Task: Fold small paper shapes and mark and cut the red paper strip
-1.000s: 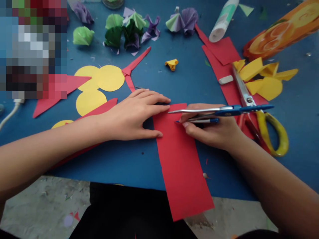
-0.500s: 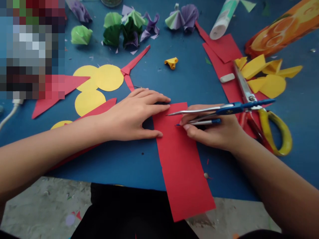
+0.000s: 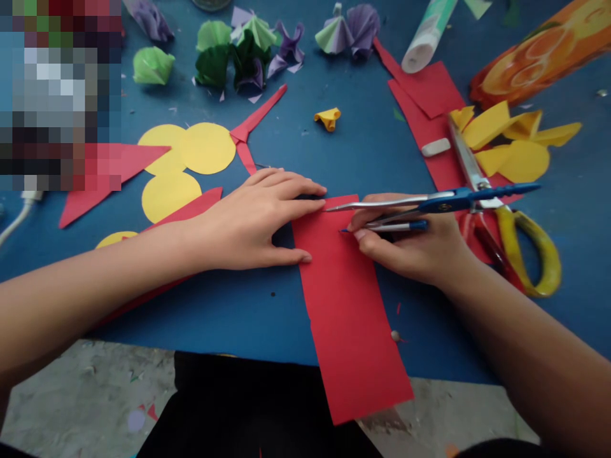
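Note:
A long strip of red paper (image 3: 348, 305) lies on the blue table, its near end jutting past the table edge. My left hand (image 3: 267, 219) is open, fingers spread, with its fingertips at the strip's left side near the far end. My right hand (image 3: 410, 238) is closed around a drawing compass (image 3: 443, 202) with a blue body. The compass lies almost level, its metal leg and its blue pencil or pen tip pointing left over the upper part of the red strip. Whether the tips touch the paper I cannot tell.
Scissors (image 3: 527, 251) with yellow and red handles lie on red paper at right, near an eraser (image 3: 436, 147) and yellow paper scraps (image 3: 520, 159). A glue stick (image 3: 427, 38) and folded paper pieces (image 3: 212, 57) sit farther back. Yellow paper circles (image 3: 209, 149) lie at left.
My right hand has shifted slightly, and the compass has moved a little to the right and away from me. My left hand and the red strip stay in place.

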The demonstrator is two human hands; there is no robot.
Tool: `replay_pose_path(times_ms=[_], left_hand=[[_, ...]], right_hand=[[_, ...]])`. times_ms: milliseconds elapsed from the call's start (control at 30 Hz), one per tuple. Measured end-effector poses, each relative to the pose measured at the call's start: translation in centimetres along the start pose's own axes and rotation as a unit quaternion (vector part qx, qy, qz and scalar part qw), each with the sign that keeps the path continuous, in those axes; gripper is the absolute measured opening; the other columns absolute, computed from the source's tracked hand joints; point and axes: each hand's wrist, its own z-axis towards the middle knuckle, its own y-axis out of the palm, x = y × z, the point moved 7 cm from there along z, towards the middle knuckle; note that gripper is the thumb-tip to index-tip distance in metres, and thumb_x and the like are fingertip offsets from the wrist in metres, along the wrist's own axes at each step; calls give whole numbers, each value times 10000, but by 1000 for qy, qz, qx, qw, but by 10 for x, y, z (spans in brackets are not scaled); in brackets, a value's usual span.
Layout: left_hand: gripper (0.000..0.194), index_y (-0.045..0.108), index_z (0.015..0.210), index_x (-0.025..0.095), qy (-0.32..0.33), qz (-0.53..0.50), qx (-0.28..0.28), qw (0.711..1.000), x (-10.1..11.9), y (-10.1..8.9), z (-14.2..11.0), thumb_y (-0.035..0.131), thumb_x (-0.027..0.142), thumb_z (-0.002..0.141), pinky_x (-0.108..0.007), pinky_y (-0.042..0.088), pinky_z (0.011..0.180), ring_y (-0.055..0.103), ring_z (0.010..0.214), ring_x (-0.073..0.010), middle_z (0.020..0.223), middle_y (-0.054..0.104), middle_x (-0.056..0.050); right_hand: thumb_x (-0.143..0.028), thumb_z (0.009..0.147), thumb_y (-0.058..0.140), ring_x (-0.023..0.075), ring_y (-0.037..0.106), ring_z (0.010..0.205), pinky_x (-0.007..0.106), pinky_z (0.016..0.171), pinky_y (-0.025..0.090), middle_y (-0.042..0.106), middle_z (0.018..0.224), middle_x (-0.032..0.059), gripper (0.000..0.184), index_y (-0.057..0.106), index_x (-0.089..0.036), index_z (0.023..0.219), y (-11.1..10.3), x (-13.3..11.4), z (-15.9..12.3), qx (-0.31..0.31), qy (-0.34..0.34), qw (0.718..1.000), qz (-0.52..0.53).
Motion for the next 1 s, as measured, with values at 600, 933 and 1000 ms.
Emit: replay_pose_path(times_ms=[600, 933, 1000], left_hand=[[507, 546, 1212, 189, 4, 3, 0, 1000, 0, 0, 0, 585, 455, 782, -467, 281, 1022, 437, 1223, -294, 1314, 508, -112], [518, 534, 1231, 203, 0, 1, -4, 1000, 0, 1, 0, 590, 448, 778, -483, 278, 1021, 435, 1222, -302, 1315, 506, -108], [524, 530, 1236, 201, 0, 3, -3, 1000, 0, 1, 0, 588, 451, 779, -483, 275, 1024, 436, 1224, -302, 1317, 504, -109]], right_hand=[[-136, 664, 584, 106, 539, 458, 213, 414, 434, 572, 553, -24, 85, 565, -212, 634, 2, -1, -1, -33, 17, 999, 16], [-132, 684, 585, 122, 576, 508, 235, 477, 478, 613, 616, -18, 90, 578, -221, 672, 2, -1, -1, -10, 8, 1000, 9], [-138, 687, 590, 128, 582, 524, 242, 489, 485, 618, 627, -14, 87, 581, -223, 672, -1, 1, -1, 0, 13, 1000, -1]])
